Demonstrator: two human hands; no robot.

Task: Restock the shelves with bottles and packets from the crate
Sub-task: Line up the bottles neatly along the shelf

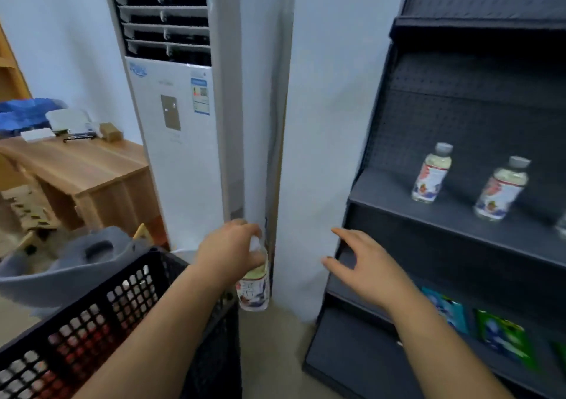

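My left hand (228, 250) grips a clear bottle (254, 288) by its top, holding it upright just past the right edge of the black mesh crate (101, 316). My right hand (363, 263) hovers with fingers spread and holds nothing, in front of the left end of the dark shelf unit (398, 196). Two matching bottles (430, 175) (500, 190) stand upright on the middle shelf. Blue and green packets (447, 308) (505, 337) lie on the lower shelf. The crate's contents show only as red and white through the mesh.
A tall white air conditioner (180, 129) stands straight ahead against the wall. A wooden desk (76, 165) with small items is at the left. A grey plastic object (76, 260) sits behind the crate. A strip of beige floor (269, 352) lies between crate and shelf.
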